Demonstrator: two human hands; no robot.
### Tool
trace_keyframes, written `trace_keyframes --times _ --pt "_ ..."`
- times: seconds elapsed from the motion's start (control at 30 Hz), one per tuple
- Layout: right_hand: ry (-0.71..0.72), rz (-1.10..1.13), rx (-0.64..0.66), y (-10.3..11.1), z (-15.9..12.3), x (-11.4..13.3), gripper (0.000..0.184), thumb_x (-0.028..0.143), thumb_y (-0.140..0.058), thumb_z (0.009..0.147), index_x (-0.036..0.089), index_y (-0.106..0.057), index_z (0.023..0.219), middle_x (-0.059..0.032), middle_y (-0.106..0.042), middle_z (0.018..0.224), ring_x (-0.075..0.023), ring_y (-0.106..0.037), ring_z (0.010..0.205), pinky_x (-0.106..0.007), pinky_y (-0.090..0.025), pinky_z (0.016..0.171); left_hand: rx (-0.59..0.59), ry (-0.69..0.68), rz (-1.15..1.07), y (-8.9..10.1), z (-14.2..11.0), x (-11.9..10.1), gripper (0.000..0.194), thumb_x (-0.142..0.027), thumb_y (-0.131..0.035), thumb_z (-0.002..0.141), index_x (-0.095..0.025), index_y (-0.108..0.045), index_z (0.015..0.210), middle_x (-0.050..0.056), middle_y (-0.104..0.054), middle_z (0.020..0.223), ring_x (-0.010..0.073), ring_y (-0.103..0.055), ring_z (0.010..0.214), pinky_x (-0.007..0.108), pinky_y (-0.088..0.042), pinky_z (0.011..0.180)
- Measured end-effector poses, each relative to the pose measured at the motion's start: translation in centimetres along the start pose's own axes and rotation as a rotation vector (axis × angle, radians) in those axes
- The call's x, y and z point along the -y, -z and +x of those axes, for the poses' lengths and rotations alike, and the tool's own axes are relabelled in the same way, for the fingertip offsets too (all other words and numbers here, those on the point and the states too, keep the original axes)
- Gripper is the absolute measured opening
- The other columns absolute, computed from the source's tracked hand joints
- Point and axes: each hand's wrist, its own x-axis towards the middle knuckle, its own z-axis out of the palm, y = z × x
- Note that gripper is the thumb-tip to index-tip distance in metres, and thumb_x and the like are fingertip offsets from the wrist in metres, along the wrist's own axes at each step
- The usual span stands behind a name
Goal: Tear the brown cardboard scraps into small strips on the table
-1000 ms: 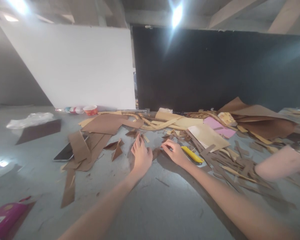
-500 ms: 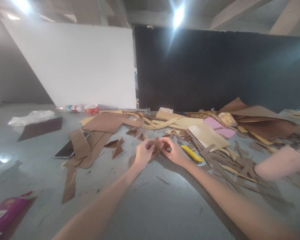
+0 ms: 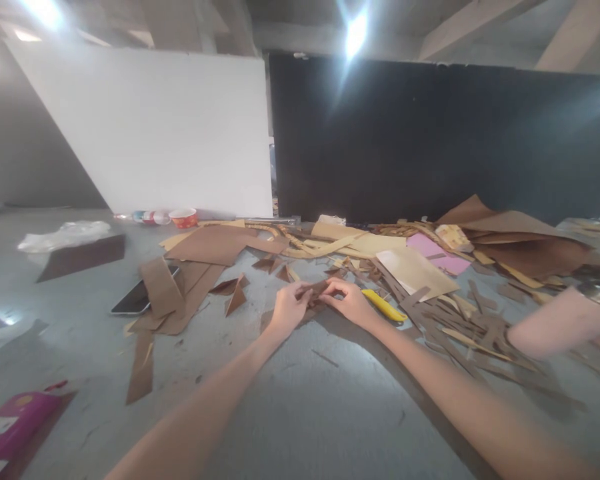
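Both hands meet over the grey floor. My left hand pinches one end of a small brown cardboard scrap, and my right hand pinches the other end; fingers of both are closed on it. A yellow utility knife lies just right of my right hand. A brown triangular offcut lies to the left of my left hand.
Brown cardboard sheets and several strips litter the floor. A phone lies left, partly under cardboard. A pink sheet, a red bowl, a magenta packet and a white board are around. Another person's limb enters right.
A second ago my left hand lay open beside the scrap. It has closed onto the scrap with my right hand, and both now hold it slightly lower.
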Motion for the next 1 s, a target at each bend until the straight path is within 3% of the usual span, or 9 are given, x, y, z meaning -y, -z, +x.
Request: trace_keyframes --times 0.17,0.4,0.53,0.6,0.77,1.0 --pt "-0.062 0.048 -0.011 -0.1 0.0 -0.5 0.027 0.049 -0.079 0.1 0.023 -0.076 0.093 -0.0029 -0.078 0.092 -0.0214 -0.072 0.086 -0.033 -0.056 0.081 0.1 -0.032 -0.035 -0.1 -0.4 -0.9 0.021 -0.028 -0.065 0.097 -0.02 -0.081 0.109 0.007 -0.085 0.1 0.0225 -0.081 0.083 0.034 -0.066 0.077" --pt "-0.155 0.163 -0.013 -0.4 0.0 -1.0 0.041 0.063 -0.081 0.095 0.024 -0.069 0.096 -0.0003 -0.07 0.082 -0.0188 -0.065 0.072 -0.031 -0.053 0.069 0.059 -0.03 0.089 0.1 -0.7 -2.2 0.035 -0.041 -0.055 0.105 -0.019 -0.081 0.097 0.006 -0.081 0.087 0.0219 -0.076 0.083 0.031 -0.059 0.078" --pt "-0.18 0.213 -0.044 -0.4 0.0 -0.8 0.042 0.062 -0.083 0.093 0.026 -0.067 0.107 0.0006 -0.068 0.083 -0.0194 -0.063 0.069 -0.031 -0.051 0.065 0.107 -0.054 0.072 0.0 -0.7 -2.2 0.032 -0.047 -0.072 0.098 -0.021 -0.083 0.111 0.007 -0.085 0.105 0.0246 -0.08 0.097 0.032 -0.06 0.086" --pt "-0.193 0.192 -0.048 -0.4 0.0 -0.9 0.039 0.059 -0.082 0.093 0.026 -0.068 0.109 0.0017 -0.066 0.078 -0.0194 -0.061 0.066 -0.031 -0.049 0.063 0.124 -0.059 0.073 -0.1 -0.7 -1.9 0.033 -0.046 -0.078 0.094 -0.022 -0.082 0.115 0.007 -0.086 0.104 0.0244 -0.08 0.093 0.032 -0.061 0.083" --pt "-0.205 0.137 -0.029 -0.3 -0.1 -1.0 0.032 0.056 -0.079 0.095 0.025 -0.072 0.103 0.0007 -0.069 0.076 -0.0189 -0.062 0.064 -0.031 -0.047 0.062 0.143 -0.083 0.043 -0.1 -0.7 -1.4 0.026 -0.038 -0.079 0.094 -0.02 -0.082 0.113 0.007 -0.086 0.1 0.0245 -0.082 0.092 0.032 -0.062 0.082" --pt "-0.218 0.158 -0.028 -0.1 -0.1 -0.1 0.042 0.063 -0.077 0.096 0.023 -0.07 0.088 0.0006 -0.068 0.068 -0.0169 -0.058 0.059 -0.029 -0.043 0.059 0.158 -0.078 0.016 -0.1 -0.7 -1.6 0.017 -0.033 -0.074 0.098 -0.021 -0.083 0.107 0.007 -0.087 0.096 0.0255 -0.084 0.093 0.034 -0.063 0.09"
